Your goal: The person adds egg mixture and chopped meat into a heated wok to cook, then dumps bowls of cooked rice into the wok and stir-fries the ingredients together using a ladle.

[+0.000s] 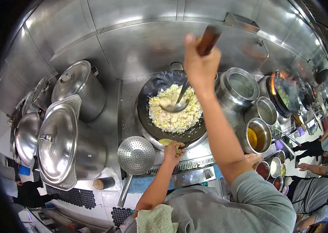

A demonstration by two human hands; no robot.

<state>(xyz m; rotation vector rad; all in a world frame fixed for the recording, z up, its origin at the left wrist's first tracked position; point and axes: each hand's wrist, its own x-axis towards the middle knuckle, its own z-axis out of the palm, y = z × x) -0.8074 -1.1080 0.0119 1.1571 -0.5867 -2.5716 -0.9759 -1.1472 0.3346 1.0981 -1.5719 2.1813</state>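
Observation:
A black wok (148, 123) sits on the burner in front of me, with fried rice and egg (175, 121) spread over its bottom. My right hand (202, 64) is wrapped round the wooden handle of a ladle (181, 93), held steeply above the wok. The ladle's bowl rests in the rice. At the wok's near edge my left hand (171, 150) is closed on the wok's handle through a folded yellowish cloth (166, 142). Fingers of that hand are partly hidden by the cloth.
A perforated strainer (136, 155) lies left of the wok. Large lidded pots (59, 143) stand further left. On the right are a steel pot (238, 91), a pot of oil (257, 136) and another wok (284, 95) with flames. Other people (315, 190) stand at far right.

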